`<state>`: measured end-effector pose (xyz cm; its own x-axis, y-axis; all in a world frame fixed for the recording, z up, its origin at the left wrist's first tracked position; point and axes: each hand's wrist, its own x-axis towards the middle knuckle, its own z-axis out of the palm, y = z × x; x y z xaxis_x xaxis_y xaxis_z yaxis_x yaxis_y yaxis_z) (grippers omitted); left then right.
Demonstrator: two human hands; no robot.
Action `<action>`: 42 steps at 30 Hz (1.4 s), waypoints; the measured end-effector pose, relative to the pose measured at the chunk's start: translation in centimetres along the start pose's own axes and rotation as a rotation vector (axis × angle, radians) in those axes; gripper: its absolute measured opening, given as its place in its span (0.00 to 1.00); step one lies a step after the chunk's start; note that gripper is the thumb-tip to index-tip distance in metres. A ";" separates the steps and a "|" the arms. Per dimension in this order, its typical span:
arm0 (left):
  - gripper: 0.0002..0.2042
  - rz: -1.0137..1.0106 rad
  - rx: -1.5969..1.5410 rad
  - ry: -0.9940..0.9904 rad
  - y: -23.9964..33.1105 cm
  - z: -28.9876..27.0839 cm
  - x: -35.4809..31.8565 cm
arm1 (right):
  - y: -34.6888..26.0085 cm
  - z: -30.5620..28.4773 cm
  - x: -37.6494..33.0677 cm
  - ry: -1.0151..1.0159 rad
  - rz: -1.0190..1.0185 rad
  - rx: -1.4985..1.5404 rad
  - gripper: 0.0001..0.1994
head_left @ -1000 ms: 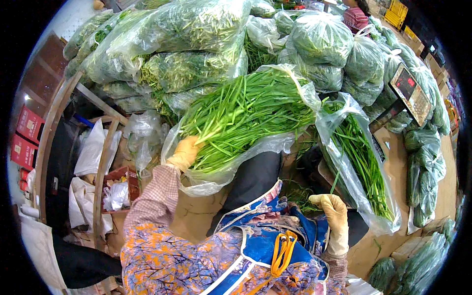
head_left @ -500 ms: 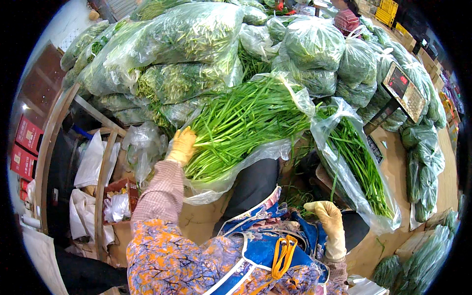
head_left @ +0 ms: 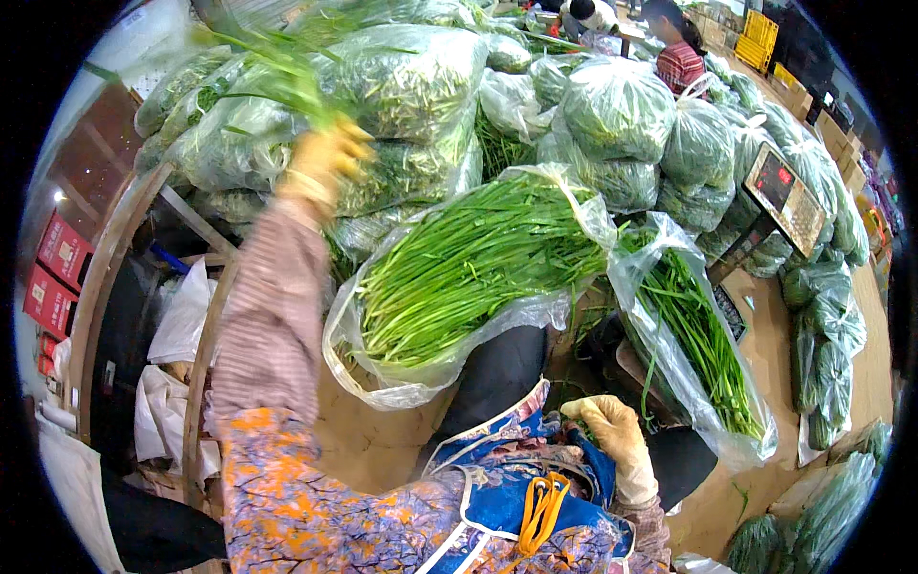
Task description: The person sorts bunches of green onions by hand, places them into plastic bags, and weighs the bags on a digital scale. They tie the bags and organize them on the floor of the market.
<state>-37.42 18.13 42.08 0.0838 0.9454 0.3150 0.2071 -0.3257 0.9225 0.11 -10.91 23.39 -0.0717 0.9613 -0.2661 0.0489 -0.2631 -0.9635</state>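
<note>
My left hand (head_left: 323,167), in a yellow glove, is raised at the far left. Its fingers are closed round a bunch of long green garlic chives (head_left: 298,84), smeared by motion. Below and to its right lies a clear plastic bag (head_left: 382,387) with a thick pile of garlic chives (head_left: 469,258) showing at its open end. My right hand (head_left: 617,435), in a pale yellow glove, rests by my lap with its fingers curled; what is in them, if anything, cannot be made out. A second clear bag of chives (head_left: 698,335) leans beyond it to the right.
Full bags of greens (head_left: 612,105) are stacked along the back. A scale with a display (head_left: 784,191) stands at the right. A wooden frame (head_left: 120,277) runs along the left, with white sacks (head_left: 182,316) behind it. Farther back sits a person in a striped top (head_left: 679,65).
My left hand has lifted from the chive pile up and to the left, taking a bunch along. My right hand has shifted slightly left and stays by my lap.
</note>
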 end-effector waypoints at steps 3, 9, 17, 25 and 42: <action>0.11 -0.391 -0.244 -0.302 -8.3 12.4 -6.4 | -1.1 -0.3 0.0 0.010 -0.005 -0.073 0.09; 0.11 -0.854 -0.556 -0.160 -11.5 25.2 -21.0 | -4.5 0.0 2.8 0.120 -0.093 -0.323 0.22; 0.13 -0.678 -0.634 -0.276 -11.7 28.7 -25.6 | -0.8 1.7 10.4 0.315 -0.522 -0.741 0.23; 0.18 -0.566 -0.581 -0.159 -14.1 29.6 -27.4 | -3.3 2.9 12.4 0.249 -0.703 -0.727 0.18; 0.23 0.185 0.694 -0.049 -13.5 14.2 -21.0 | 22.8 -6.5 5.8 0.446 0.616 -0.985 0.35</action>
<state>-28.17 2.49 19.87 0.2174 0.8778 0.4269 0.7558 -0.4281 0.4955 7.29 -10.77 0.00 0.5632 0.6946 -0.4476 0.6946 -0.6914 -0.1990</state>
